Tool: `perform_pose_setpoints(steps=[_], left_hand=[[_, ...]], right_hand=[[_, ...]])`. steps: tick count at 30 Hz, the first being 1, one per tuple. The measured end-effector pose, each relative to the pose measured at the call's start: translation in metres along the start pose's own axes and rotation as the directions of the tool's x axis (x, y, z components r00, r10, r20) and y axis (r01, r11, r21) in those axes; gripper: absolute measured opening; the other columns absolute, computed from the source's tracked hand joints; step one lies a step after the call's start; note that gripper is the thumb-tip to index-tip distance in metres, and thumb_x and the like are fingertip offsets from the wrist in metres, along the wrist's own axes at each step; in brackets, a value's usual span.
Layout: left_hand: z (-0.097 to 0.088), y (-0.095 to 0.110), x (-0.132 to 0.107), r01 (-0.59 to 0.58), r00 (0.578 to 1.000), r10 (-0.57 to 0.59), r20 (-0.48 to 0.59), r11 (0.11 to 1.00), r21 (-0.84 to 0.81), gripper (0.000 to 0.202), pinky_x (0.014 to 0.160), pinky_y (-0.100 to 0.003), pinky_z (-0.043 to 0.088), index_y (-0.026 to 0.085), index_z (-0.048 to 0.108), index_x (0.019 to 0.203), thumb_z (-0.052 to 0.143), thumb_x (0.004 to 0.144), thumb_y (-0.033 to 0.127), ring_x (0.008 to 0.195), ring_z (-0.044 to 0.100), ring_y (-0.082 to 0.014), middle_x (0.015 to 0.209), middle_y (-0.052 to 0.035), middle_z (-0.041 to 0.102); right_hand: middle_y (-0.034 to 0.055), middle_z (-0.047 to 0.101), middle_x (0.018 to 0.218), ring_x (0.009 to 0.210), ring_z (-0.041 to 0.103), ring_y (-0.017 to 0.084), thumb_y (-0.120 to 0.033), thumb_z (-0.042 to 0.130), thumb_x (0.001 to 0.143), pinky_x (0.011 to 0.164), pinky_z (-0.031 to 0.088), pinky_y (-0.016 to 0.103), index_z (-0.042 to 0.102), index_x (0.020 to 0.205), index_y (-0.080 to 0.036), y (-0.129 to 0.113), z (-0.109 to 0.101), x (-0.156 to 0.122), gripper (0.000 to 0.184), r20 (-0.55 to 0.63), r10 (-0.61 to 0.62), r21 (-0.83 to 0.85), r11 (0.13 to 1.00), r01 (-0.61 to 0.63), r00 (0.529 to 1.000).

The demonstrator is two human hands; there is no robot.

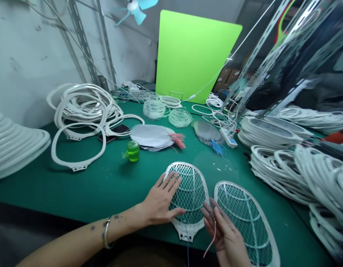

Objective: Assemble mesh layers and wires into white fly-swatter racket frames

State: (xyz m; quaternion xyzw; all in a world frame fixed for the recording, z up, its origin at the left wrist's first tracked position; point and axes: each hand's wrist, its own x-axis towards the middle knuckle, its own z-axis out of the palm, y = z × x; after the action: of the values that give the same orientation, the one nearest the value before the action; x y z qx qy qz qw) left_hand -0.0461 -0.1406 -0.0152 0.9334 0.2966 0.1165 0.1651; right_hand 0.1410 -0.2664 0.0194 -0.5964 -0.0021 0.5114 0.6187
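Note:
A white oval racket frame with metal mesh [189, 185] lies on the green table in front of me. My left hand [162, 200] rests flat on the left part of it, fingers spread and holding nothing. A thin blue wire [188, 246] hangs from the frame's lower end. Just right of this frame, my right hand [225, 233] pinches a short pink wire [214, 239] that dangles below the thumb. A second mesh racket frame [271, 230] lies to the right, partly behind my right hand.
A green bottle [133, 151] stands beyond my left hand. Mesh sheets [150, 135] carry red wires [177, 140]; blue wires [216, 147] lie by another mesh stack [207, 131]. White frames are piled left [79, 111] and right [288, 167]. A power strip [228, 138] lies at back right.

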Motion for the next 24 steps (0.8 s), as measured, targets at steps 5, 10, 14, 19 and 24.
perform_pose_setpoints(steps=[5, 10, 14, 19, 24], left_hand=[[0.010, -0.010, 0.001, 0.018, 0.999, -0.021, 0.038, 0.998, 0.067, 0.090, 0.118, -0.051, 0.006, 0.022, 0.005, 0.154, 0.031, 0.086, 0.075, 0.147, 0.007, -0.0315, 0.159, -0.0082, 0.006], [-0.002, -0.027, -0.011, 0.026, 0.999, -0.030, 0.027, 0.990, 0.137, 0.088, 0.119, -0.049, 0.005, 0.023, 0.009, 0.154, 0.033, 0.086, 0.074, 0.146, 0.014, -0.0303, 0.158, -0.0082, 0.012], [-0.020, -0.037, -0.014, 0.036, 0.996, -0.043, 0.080, 0.996, 0.084, 0.085, 0.119, -0.050, 0.005, 0.022, 0.007, 0.154, 0.035, 0.089, 0.070, 0.146, 0.012, -0.0287, 0.158, -0.0077, 0.011], [-0.045, -0.050, -0.017, 0.305, 0.934, -0.323, -0.151, 0.943, -0.134, 0.059, 0.112, -0.045, 0.034, 0.018, 0.025, 0.151, 0.037, 0.098, 0.041, 0.140, 0.032, -0.0271, 0.153, -0.0096, 0.031], [-0.059, -0.055, -0.018, 0.360, 0.821, -0.463, -0.333, 0.874, -0.326, 0.039, 0.096, -0.040, 0.053, 0.023, 0.053, 0.131, 0.044, 0.095, 0.033, 0.126, 0.052, -0.0273, 0.140, -0.0070, 0.053]], right_hand=[[0.0066, 0.069, 0.118, 0.109, 0.063, 0.024, -0.041, 0.084, 0.062, 0.080, 0.057, 0.025, 0.054, 0.131, -0.021, 0.014, 0.003, -0.006, 0.078, 0.041, 0.024, -0.001, 1.000, -0.024, 0.999], [0.0080, 0.072, 0.109, 0.103, 0.067, 0.024, -0.048, 0.085, 0.058, 0.074, 0.057, 0.024, 0.048, 0.137, -0.022, 0.018, 0.016, -0.008, 0.091, 0.050, 0.100, -0.048, 0.994, -0.098, 0.994], [0.0088, 0.073, 0.106, 0.096, 0.069, 0.025, -0.047, 0.088, 0.051, 0.071, 0.058, 0.026, 0.050, 0.135, -0.018, 0.028, 0.037, -0.012, 0.097, 0.047, 0.122, -0.069, 0.991, -0.118, 0.991], [0.0118, 0.074, 0.102, 0.088, 0.071, 0.026, -0.047, 0.087, 0.054, 0.073, 0.058, 0.030, 0.057, 0.126, -0.013, 0.039, 0.056, -0.018, 0.086, 0.077, 0.080, -0.120, 0.990, -0.071, 0.994], [0.0112, 0.075, 0.090, 0.080, 0.072, 0.027, -0.046, 0.089, 0.050, 0.069, 0.059, 0.030, 0.063, 0.119, -0.011, 0.044, 0.063, -0.011, 0.083, 0.097, 0.118, -0.160, 0.982, -0.102, 0.988]])
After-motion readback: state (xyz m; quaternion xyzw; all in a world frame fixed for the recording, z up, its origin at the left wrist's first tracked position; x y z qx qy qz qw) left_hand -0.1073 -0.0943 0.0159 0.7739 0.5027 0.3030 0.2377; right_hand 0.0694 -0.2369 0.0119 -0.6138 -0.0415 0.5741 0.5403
